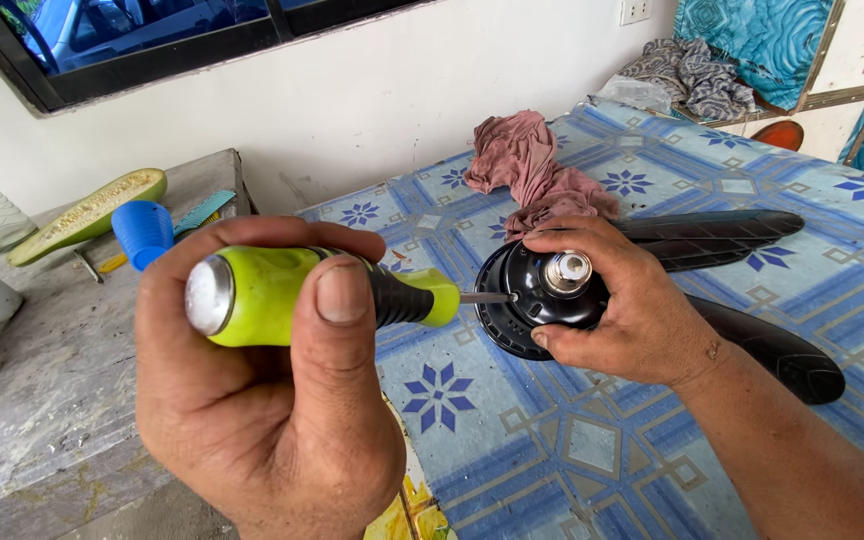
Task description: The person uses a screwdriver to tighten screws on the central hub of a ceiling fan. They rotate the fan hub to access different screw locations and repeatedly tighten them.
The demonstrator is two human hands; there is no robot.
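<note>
Left hand (272, 400) wraps tight around screwdriver (322, 298), tip on fan hub (542, 300); right hand (622, 310) clamps the hub, mid table (552, 460); black blades (752, 300) stretch toward right edge; pink rag (532, 165) near back edge.

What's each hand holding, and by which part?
Left hand grips the screwdriver by its green-and-black handle. Right hand holds the black fan blade assembly by its round hub, fingers wrapped round the rim.
</note>
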